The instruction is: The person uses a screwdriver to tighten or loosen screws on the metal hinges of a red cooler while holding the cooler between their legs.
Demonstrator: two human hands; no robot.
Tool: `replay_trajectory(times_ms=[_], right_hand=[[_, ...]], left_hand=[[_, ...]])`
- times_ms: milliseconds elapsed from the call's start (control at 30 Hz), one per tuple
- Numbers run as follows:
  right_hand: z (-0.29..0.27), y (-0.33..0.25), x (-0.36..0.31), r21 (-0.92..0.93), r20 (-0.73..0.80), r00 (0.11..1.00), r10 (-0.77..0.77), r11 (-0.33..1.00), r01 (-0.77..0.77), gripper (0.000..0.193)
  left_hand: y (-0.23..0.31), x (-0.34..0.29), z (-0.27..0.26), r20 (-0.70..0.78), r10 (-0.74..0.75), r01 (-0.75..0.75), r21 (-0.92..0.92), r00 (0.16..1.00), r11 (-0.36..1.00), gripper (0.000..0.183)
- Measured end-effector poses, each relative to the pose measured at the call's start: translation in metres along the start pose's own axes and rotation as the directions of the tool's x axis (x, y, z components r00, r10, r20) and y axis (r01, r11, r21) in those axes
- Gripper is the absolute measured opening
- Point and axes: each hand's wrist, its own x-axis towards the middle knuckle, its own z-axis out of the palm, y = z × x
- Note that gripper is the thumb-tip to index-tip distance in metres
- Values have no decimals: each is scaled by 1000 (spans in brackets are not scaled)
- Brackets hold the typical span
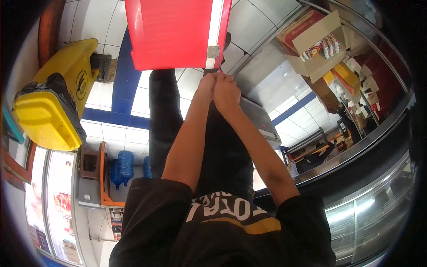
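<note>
A large red box-shaped bag [175, 35] with a smooth, shiny surface fills the top middle of the view. Down its right side runs a white strip [215, 20], with a grey metal-like clasp [213, 52] near the lower end. Just below that clasp, my left hand [206, 83] and my right hand [227, 92] meet at the bag's lower right corner. Both have their fingers curled and pressed together. Something thin and dark reaches down from the corner to the fingertips; what exactly they pinch is hidden.
Left of me stands a yellow wheeled bin [49, 118] with a black liner. Blue water jugs [122, 169] sit by an orange rack, near a lit display fridge [60, 200]. To the right, an open cardboard carton [318, 49] holds several packets beside a metal-edged counter [347, 158].
</note>
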Motion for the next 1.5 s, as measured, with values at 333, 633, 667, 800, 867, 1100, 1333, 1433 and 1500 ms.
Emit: replay_trajectory(times_ms=[333, 633, 667, 800, 867, 1100, 1333, 1433, 1500], right_hand=[[12, 3, 10, -205, -9, 991, -131, 971, 127, 31], [12, 1, 23, 291, 25, 1000, 5, 957, -12, 28], [9, -5, 24, 297, 29, 999, -15, 955, 5, 28], [37, 17, 45, 558, -27, 989, 142, 823, -103, 37], [44, 31, 46, 649, -73, 963, 258, 746, -151, 37], [34, 46, 37, 711, 588, 807, 60, -515, -480, 22], [28, 37, 27, 426, -314, 936, 156, 905, -8, 19], [8, 25, 26, 174, -193, 979, 69, 984, -35, 27], [15, 30, 32, 155, -164, 985, 54, 987, -29, 30]], left_hand=[[13, -4, 2, 32, -196, 189, -461, 980, 867, 31], [16, 4, -13, -78, -214, 163, -417, 974, 894, 29], [10, 14, -27, -61, -198, 153, -431, 978, 889, 29], [19, 24, -13, 27, -98, 101, -353, 995, 930, 32], [34, 16, 17, -51, -178, 152, -326, 983, 933, 32], [23, 32, 9, -177, -184, 129, -284, 967, 950, 30], [17, 37, 15, -196, -198, 105, -407, 960, 907, 25], [27, 26, 25, -285, -145, 40, -345, 947, 938, 22], [30, 37, 24, -271, -298, 165, -423, 915, 891, 22]])
